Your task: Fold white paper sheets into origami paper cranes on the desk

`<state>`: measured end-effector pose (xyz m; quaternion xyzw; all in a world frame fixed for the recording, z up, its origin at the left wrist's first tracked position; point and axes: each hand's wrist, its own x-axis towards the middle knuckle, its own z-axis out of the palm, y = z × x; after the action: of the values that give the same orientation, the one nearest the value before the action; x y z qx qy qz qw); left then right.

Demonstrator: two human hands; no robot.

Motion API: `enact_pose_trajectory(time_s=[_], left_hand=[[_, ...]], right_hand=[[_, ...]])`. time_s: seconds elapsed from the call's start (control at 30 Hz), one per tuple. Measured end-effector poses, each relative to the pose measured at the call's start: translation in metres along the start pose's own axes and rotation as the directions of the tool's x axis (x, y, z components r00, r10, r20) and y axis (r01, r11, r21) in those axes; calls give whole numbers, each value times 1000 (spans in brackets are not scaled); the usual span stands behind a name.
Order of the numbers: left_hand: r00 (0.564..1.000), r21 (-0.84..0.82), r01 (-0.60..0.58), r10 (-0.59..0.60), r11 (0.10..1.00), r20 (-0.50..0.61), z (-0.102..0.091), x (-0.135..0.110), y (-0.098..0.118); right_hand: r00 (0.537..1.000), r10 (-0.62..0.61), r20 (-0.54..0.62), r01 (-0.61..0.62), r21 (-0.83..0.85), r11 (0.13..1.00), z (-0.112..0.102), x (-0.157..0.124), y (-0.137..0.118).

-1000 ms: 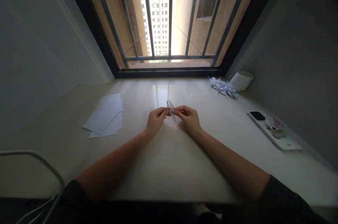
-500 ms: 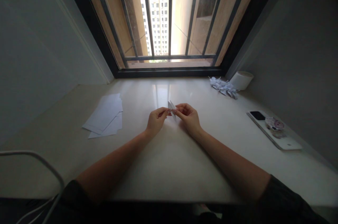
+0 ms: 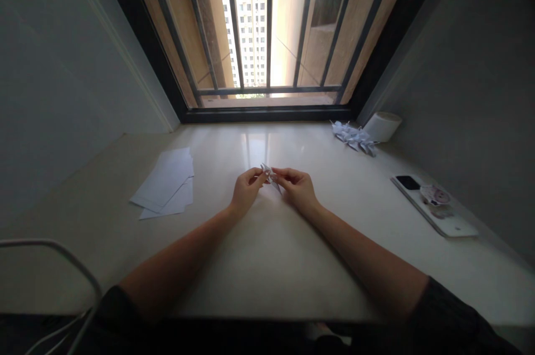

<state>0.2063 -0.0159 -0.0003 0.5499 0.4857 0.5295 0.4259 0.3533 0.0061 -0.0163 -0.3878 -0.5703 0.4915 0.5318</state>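
Between my two hands, above the middle of the white counter [image 3: 267, 266], is a small piece of folded white paper [image 3: 273, 181] with pointed ends. My left hand [image 3: 247, 186] pinches its left side between thumb and fingers. From the right, my right hand [image 3: 298, 185] grips the other side with thumb and fingertips. The fingers cover part of the folds, so the paper's full shape cannot be made out.
Flat white paper sheets [image 3: 165, 182] lie stacked at left. Several folded paper pieces [image 3: 353, 137] sit by a white roll [image 3: 382, 126] at back right. A phone [image 3: 432, 207] rests at right. A cable [image 3: 54, 243] loops at lower left, and a barred window [image 3: 267, 115] stands behind.
The folded paper has turned between my fingers, and its upper tip now leans further left. My right fingers have shifted slightly along it; both arms stay nearly in place.
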Motion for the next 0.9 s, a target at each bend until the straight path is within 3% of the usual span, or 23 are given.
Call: enact_pose_trajectory(time_s=[0.2, 0.4, 0.9], left_hand=[[999, -15, -1, 0, 1000, -43, 0, 1, 0], [996, -39, -22, 18, 999, -93, 1, 2, 1], [997, -34, -45, 43, 998, -59, 1, 0, 2]], right_hand=[[1000, -14, -17, 12, -64, 998, 2, -2, -5], [996, 85, -10, -85, -128, 988, 4, -5, -9], [999, -52, 1, 50, -275, 960, 2, -5, -5]])
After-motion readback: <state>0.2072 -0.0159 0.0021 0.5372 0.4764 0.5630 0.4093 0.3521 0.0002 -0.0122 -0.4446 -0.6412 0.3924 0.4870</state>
